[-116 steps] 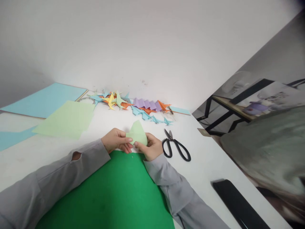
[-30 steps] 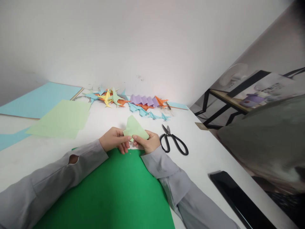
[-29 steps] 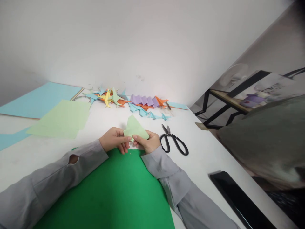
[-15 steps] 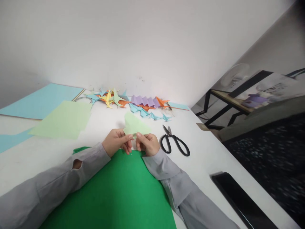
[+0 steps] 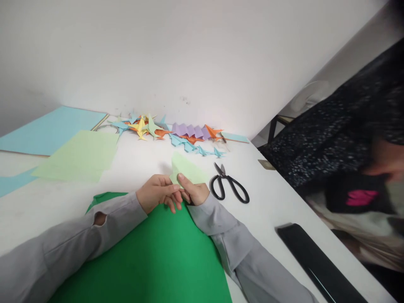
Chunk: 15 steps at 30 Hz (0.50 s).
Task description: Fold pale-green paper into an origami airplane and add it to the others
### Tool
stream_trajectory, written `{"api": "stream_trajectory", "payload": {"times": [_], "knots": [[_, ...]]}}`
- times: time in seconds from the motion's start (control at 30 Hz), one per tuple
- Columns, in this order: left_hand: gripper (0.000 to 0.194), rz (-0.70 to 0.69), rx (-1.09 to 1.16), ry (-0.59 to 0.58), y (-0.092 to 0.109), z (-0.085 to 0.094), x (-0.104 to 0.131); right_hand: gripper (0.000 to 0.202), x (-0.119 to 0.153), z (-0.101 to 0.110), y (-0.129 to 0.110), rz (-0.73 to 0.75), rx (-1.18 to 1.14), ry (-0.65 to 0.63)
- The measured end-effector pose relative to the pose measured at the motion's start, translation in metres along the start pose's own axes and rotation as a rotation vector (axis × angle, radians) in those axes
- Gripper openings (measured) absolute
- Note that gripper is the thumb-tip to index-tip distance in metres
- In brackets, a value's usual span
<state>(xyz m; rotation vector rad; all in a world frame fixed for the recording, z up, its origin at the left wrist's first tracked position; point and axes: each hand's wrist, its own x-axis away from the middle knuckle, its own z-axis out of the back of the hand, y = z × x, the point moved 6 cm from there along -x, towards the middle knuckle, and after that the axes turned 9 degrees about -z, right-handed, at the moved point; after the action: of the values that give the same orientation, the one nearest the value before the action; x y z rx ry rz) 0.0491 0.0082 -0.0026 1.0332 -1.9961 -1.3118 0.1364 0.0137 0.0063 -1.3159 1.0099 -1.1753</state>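
Note:
A folded piece of light green paper (image 5: 187, 167) is held up between my two hands, just above the far edge of a large green sheet (image 5: 151, 256). My left hand (image 5: 160, 191) pinches its lower left edge. From the other side, my right hand (image 5: 195, 189) grips the paper, with the thumb pressed on its face. The fingers of both hands meet below the paper, and part of its lower edge is hidden behind them. Black-handled scissors (image 5: 229, 183) lie on the table right of my right hand, blades pointing away.
Folded paper shapes (image 5: 148, 126) and a purple pleated strip (image 5: 189, 131) lie along the wall. Light green sheets (image 5: 78, 155) and blue sheets (image 5: 53, 130) are at left. A long black object (image 5: 315, 256) lies at right. Beyond the table edge stands a person in dark speckled clothing (image 5: 341, 109).
The folded paper has shifted slightly right and tilted, and my right thumb has moved up onto its face. At right, the person has moved closer, covering the shelf behind.

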Motion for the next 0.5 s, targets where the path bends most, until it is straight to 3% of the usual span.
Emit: {"api": "stream_trajectory", "payload": {"times": [0.27,0.5], "knots": [[0.022,0.016,0.052,-0.093,-0.0021,-0.0016,0.0007,0.052,-0.0039,0.0025,0.0045,0.013,0.010,-0.059],[0.012,0.030,0.052,-0.079,-0.0002,-0.0023,0.0025,0.052,-0.0070,0.0045,0.0105,-0.006,-0.020,-0.081]]}}
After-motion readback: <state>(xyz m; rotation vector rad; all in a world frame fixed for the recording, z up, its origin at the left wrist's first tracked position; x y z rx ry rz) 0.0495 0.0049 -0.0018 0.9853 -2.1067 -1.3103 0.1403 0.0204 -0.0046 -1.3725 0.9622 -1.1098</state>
